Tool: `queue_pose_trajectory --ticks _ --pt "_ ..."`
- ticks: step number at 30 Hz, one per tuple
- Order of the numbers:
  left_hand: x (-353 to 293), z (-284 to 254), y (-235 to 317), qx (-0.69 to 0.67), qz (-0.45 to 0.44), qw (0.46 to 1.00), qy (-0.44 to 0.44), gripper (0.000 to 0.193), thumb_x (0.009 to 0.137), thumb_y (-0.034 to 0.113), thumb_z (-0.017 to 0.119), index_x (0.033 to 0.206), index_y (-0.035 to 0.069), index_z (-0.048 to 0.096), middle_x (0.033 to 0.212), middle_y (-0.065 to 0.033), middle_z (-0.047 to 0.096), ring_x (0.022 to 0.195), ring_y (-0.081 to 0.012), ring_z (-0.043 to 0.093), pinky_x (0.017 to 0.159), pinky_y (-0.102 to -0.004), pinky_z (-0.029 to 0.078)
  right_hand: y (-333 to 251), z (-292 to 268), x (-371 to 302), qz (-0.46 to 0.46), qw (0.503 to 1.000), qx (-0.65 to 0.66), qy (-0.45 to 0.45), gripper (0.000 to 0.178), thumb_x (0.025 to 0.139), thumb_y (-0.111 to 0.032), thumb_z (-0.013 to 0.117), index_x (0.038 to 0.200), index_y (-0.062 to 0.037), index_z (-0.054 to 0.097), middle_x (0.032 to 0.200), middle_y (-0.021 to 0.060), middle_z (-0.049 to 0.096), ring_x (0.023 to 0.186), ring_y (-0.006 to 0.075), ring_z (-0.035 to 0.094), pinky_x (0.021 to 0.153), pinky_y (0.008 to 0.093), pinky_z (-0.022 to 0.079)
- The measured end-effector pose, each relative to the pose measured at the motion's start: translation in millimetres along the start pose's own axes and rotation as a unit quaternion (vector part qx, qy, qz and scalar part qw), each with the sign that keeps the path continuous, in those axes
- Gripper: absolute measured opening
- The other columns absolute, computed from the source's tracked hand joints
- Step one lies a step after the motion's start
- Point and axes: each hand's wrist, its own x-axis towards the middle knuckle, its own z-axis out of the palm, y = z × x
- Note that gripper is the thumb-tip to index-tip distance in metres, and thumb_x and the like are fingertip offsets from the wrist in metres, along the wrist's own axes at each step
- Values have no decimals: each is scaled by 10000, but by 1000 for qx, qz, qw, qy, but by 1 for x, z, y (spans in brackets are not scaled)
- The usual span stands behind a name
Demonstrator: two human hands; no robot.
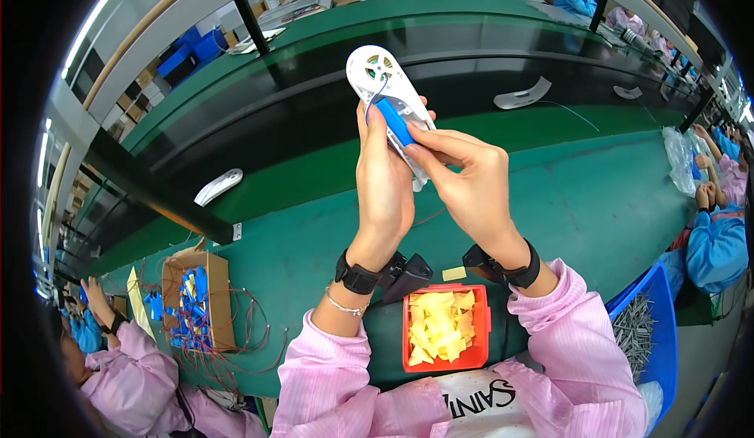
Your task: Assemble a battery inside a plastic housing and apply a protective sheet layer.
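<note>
A white plastic housing (369, 64) with a round, slotted end is held up above the bench, its round end pointing away from me. My left hand (383, 191) is wrapped around its lower left side, thumb along the edge. Inside the housing lies a blue battery pack (394, 122), with a thin blue wire running up toward the round end. My right hand (475, 179) is closed at the lower end of the pack, thumb and fingertips pressed against it. Those fingers hide the pack's lower end and part of the housing.
A red tray (485, 324) of yellow paper pieces sits close in front of me. To the left, a cardboard box (222, 301) holds blue battery packs with trailing wires. A blue bin (667, 344) of metal parts stands right. White housings (522, 95) lie beyond; co-workers sit both sides.
</note>
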Motion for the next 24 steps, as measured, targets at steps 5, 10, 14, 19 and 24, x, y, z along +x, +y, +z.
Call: queue_pose_trajectory --ticks 5,10,14,19,24 --pt "-3 -3 3 -6 23 1000 18 467 1058 373 268 1410 69 318 1296 -183 527 1165 -273 541 1017 -416 423 -6 6 -5 -111 980 -160 -51 267 803 2 672 1069 17 697 979 164 665 858 270 587 750 346 506" --pt "13 -16 5 -38 -21 998 -34 537 1048 394 301 1421 9 331 1356 -205 493 1204 -308 521 1039 -433 404 -1 -16 9 -72 981 -160 -80 422 817 -83 683 1236 -50 637 1125 159 503 1064 325 442 944 389 401" --pt "2 -3 19 -6 -24 999 -43 543 1046 413 307 1429 31 339 1336 -219 510 1181 -286 547 996 -413 452 28 -11 22 -37 990 73 -118 825 901 -269 662 1498 21 171 1162 170 477 1011 261 522 878 365 453" --pt "-8 9 37 137 -9 990 -20 419 1037 306 401 1328 6 426 1169 -185 629 977 -205 646 844 -317 521 2 -15 18 195 897 283 -278 591 977 -378 546 1369 16 346 873 75 576 618 116 576 540 251 474" --pt "2 -6 8 195 66 978 31 376 1010 248 499 1267 -26 500 1087 -129 645 896 -117 613 772 -261 483 -7 -18 11 224 924 209 -230 546 986 -374 529 1361 -7 377 717 22 560 524 78 525 438 232 412"
